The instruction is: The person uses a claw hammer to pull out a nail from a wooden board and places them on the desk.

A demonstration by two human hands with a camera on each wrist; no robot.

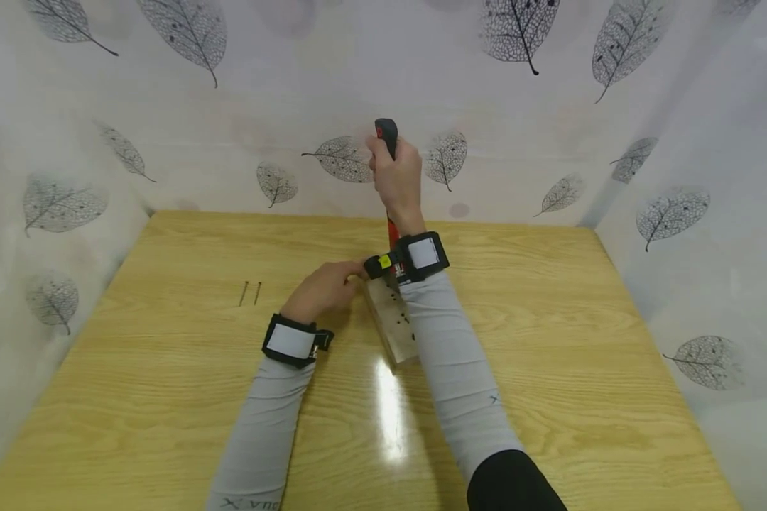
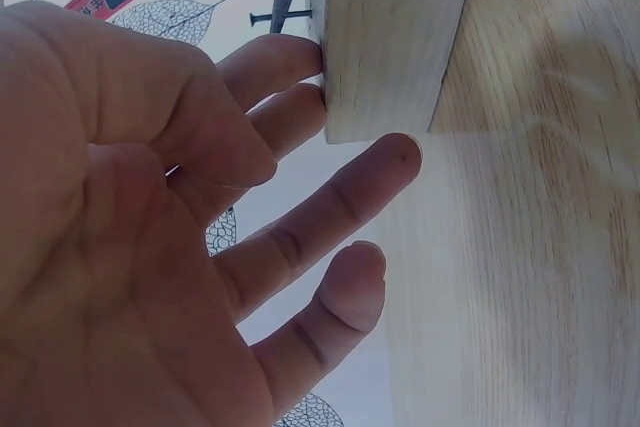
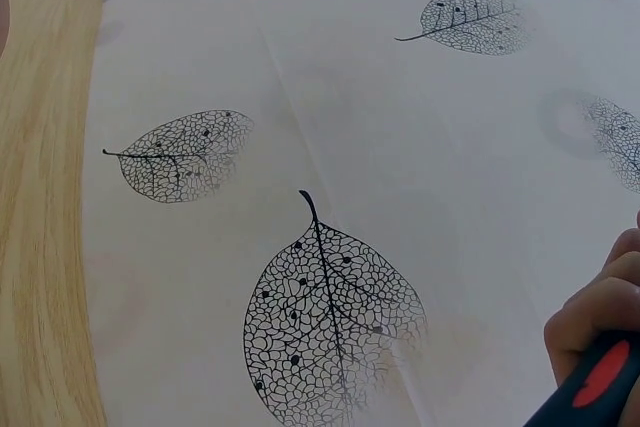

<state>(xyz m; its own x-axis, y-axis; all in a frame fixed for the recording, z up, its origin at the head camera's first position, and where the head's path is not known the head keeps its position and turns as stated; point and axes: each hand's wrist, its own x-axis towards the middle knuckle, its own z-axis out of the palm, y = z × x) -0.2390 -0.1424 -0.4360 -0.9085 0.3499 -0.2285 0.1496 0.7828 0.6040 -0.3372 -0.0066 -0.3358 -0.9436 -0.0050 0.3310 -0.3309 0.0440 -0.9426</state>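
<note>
My right hand [image 1: 399, 177] grips the black end of a claw hammer [image 1: 393, 231] with a red shaft, held upright over the far part of a pale wooden block [image 1: 393, 319]. My wrist strap hides the hammer's head in the head view. In the left wrist view, its grey claw shows next to a nail [image 2: 282, 17] standing out of the block; whether they touch I cannot tell. My left hand [image 1: 322, 291] has two fingertips against the block's side, its other fingers loosely extended. Several dark spots mark the block's top. The right wrist view catches the handle [image 3: 600, 377] at its edge.
Two nails [image 1: 251, 293] lie on the wooden table [image 1: 185, 390] left of my left hand. A pale leaf-patterned curtain [image 1: 230, 142] surrounds the table's back and sides.
</note>
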